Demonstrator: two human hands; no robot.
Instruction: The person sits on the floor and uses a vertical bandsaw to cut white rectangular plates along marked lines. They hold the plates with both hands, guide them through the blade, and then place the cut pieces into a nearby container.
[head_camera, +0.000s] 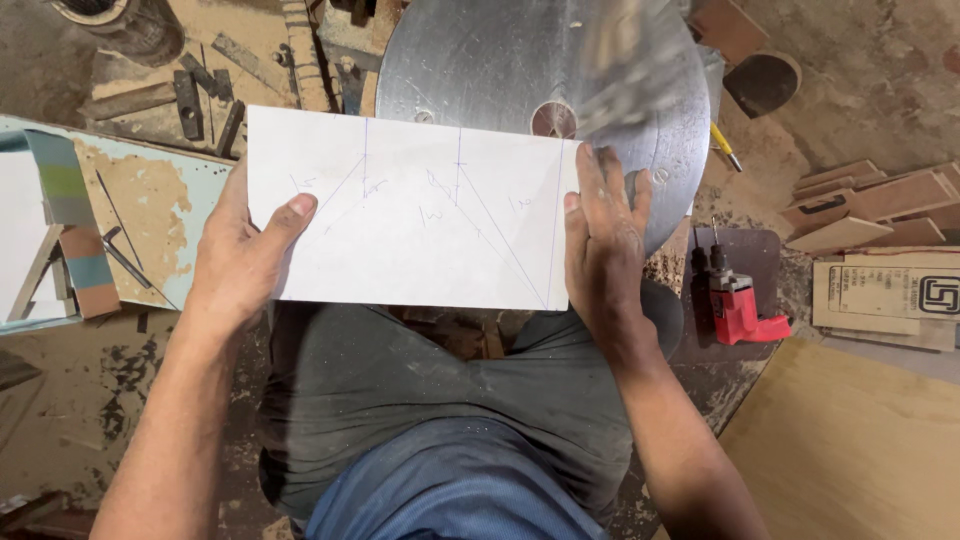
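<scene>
The person's arms are bare from the elbows down, with no sleeves reaching into sight. The left hand (245, 255) and right hand (603, 245) carry no gloves, rings or watch that I can make out, and the wrists are bare too. The fingernails are short, and both hands look dusty. Lower down, the person wears dark grey trousers (420, 400) with creased, worn fabric, and below that a blue shirt (455, 490), its hem lying over the lap.

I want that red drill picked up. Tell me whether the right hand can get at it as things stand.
Probably yes, but not freely: the right hand is pressed on the white board. The red drill lies uncovered just to its right.
</scene>
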